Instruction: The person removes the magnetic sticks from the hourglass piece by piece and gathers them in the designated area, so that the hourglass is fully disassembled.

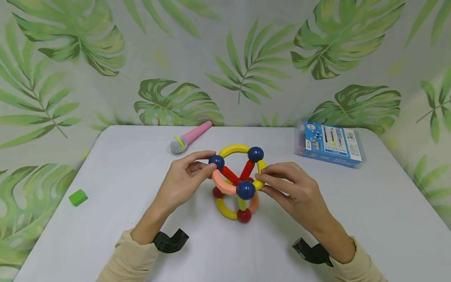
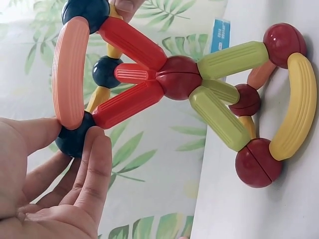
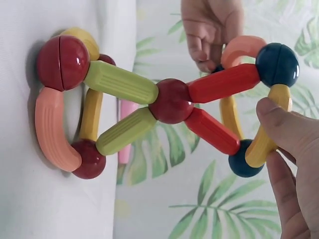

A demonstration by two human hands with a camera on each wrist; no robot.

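A magnetic ball-and-rod structure (image 1: 230, 169) stands on the white table between both hands. Its upper ring joins blue balls (image 3: 277, 64) with yellow and salmon curved rods. Straight red rods (image 2: 132, 44) run down to a central dark red ball (image 2: 178, 77); light green rods (image 3: 121, 82) lead on to a lower ring with dark red balls. My left hand (image 1: 182, 179) pinches a blue ball (image 1: 216, 162) of the upper ring, beside the salmon rod (image 2: 70, 72). On the other side, my right hand (image 1: 295, 192) pinches a yellow curved rod (image 3: 264, 132) between thumb and fingers.
A pink toy microphone (image 1: 192, 136) lies at the back of the table. Toward the back right is a blue box in clear plastic (image 1: 331, 144). One green block (image 1: 78, 197) sits near the left edge. Leaf-patterned cloth (image 1: 246, 58) hangs behind.
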